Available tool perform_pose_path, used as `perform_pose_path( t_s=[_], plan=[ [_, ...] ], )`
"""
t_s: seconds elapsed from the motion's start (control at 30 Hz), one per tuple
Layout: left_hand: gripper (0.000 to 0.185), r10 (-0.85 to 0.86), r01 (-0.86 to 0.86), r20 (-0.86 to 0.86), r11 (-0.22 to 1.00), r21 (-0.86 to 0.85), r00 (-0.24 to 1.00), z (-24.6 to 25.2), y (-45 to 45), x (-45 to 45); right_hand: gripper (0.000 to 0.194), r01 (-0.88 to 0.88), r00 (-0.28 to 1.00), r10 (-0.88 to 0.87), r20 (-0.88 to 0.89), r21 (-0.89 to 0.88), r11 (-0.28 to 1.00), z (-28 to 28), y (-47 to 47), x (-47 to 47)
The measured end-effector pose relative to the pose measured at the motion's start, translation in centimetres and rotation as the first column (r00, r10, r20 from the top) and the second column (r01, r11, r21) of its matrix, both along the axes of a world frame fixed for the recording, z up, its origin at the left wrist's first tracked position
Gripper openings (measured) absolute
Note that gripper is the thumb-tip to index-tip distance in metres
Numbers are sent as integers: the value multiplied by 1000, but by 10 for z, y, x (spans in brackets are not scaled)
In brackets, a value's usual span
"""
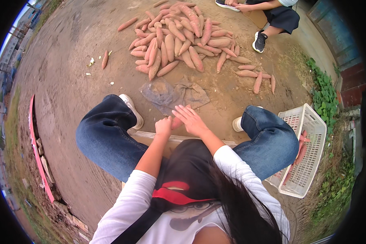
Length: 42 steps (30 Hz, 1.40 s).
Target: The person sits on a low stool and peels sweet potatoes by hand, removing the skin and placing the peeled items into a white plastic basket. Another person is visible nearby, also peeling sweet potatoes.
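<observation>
Between my hands, over the ground in front of my lap, is a reddish sweet potato (177, 122), partly hidden by fingers. My left hand (163, 126) is closed around one end of it. With its fingers extended, my right hand (190, 119) lies across the other end. Just beyond the hands, a crumpled grey cloth (190, 93) lies on the dirt. A large heap of sweet potatoes (177, 39) is farther ahead, with several loose ones at its right edge.
A white plastic crate (314, 158) holding several sweet potatoes stands beside my right knee. Another person (273, 18) sits at the upper right, beyond the heap. A single sweet potato (105, 59) lies left of the heap. Green plants (322, 94) grow along the right side.
</observation>
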State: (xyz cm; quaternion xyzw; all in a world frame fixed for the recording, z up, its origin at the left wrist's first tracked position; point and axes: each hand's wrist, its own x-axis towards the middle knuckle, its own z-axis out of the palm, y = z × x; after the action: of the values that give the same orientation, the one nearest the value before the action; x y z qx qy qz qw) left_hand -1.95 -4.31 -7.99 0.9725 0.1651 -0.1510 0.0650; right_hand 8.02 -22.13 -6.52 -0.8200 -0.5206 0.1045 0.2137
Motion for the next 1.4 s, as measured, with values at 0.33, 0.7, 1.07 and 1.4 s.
perform_pose_path(
  t_s=[0.33, 0.7, 1.07, 1.4],
  plan=[
    [3, -52, 47, 91, 997, 66, 994, 1, 0, -8, 86, 223, 974, -218, 67, -80, 971, -31, -11, 5],
    [4, -6, 6, 26, 1000, 19, 1000, -3, -8, -12, 99, 295, 953, -304, -4, -235, 926, -40, -8, 5],
    [3, 49, -70, 192, 992, 101, 980, 2, -13, -16, 45, 129, 866, -403, -295, -647, 751, -4, -2, 13],
    [7, -5, -48, 303, 985, 167, 953, 10, -11, -7, 73, 396, 909, -411, -66, -170, 902, 9, 7, 22]
  ],
)
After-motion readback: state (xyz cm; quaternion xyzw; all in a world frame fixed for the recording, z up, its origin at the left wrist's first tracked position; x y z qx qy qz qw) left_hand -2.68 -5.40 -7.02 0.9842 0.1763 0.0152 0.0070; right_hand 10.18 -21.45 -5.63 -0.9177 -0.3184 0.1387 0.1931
